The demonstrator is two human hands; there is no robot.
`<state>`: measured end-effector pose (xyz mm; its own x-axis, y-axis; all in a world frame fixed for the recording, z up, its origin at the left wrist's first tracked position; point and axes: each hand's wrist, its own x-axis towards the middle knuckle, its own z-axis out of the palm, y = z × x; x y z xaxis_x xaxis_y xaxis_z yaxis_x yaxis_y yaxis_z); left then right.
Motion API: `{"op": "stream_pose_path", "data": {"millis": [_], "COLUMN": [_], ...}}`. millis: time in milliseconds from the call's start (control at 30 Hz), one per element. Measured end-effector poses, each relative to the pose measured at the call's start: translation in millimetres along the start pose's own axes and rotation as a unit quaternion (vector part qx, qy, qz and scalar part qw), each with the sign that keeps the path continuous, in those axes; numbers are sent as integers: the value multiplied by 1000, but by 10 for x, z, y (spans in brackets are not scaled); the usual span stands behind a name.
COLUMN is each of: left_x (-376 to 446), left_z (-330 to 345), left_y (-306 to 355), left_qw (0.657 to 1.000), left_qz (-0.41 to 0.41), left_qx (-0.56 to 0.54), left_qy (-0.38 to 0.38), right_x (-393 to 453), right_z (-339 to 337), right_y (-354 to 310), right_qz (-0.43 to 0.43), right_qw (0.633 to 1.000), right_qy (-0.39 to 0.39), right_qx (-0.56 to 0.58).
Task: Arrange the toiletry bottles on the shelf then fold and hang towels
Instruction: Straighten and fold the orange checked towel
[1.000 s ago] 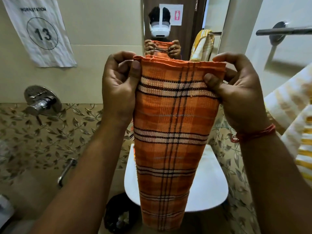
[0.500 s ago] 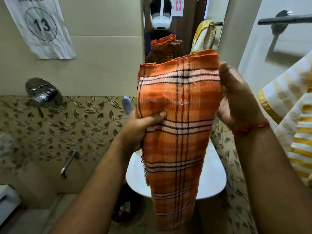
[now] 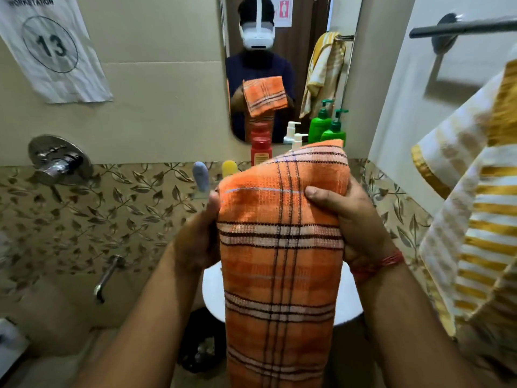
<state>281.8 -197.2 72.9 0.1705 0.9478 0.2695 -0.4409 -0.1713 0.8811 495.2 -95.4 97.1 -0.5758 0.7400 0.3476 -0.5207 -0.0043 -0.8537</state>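
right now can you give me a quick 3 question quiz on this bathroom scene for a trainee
1. True or false: both hands hold the orange plaid towel.
2. Multiple choice: the yellow-striped towel hangs on which side of the view? A) left B) right C) centre
3. Fill in: the sign on the wall shows the number ___.

Key
1. True: the left hand and the right hand each have a grip on a side of it.
2. B, below the towel bar.
3. 13
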Motion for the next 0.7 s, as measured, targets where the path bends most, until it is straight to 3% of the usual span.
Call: {"op": "stream_pose_path", "data": {"millis": [67,167,233,333,400,467,533,600,700], "left_x": [-78,-18,99,250,369,493,585,620,592], "left_z": [-13,51,138,260,337,431,511,508,354], "left_y": [-139,-166,-147,-94,18,170,321,468,634], "left_qw": [999,989,976,969,966,955,937,923,948], "left_qz": [-29,-8,18,72,94,104,112,121,62], "left_qx": [-6,130,180,152,137,175,229,264,258], "left_qy": [42,67,125,182,200,217,238,254,175], "right_x": [39,115,145,43,-66,-115,-84,6,126], "right_z": [-5,-35,-114,-326,-431,-471,-412,-318,-208], "right_y": [-2,-8,-33,-71,-58,-3,41,19,-74], "right_qz": [15,69,110,153,136,116,74,24,-19], "right_qw": [999,990,986,982,964,953,982,999,999], "right_qy": [40,121,122,-53,-161,-208,-150,-29,33], "right_qx": [-9,-29,-3,97,161,187,85,-10,-10]}}
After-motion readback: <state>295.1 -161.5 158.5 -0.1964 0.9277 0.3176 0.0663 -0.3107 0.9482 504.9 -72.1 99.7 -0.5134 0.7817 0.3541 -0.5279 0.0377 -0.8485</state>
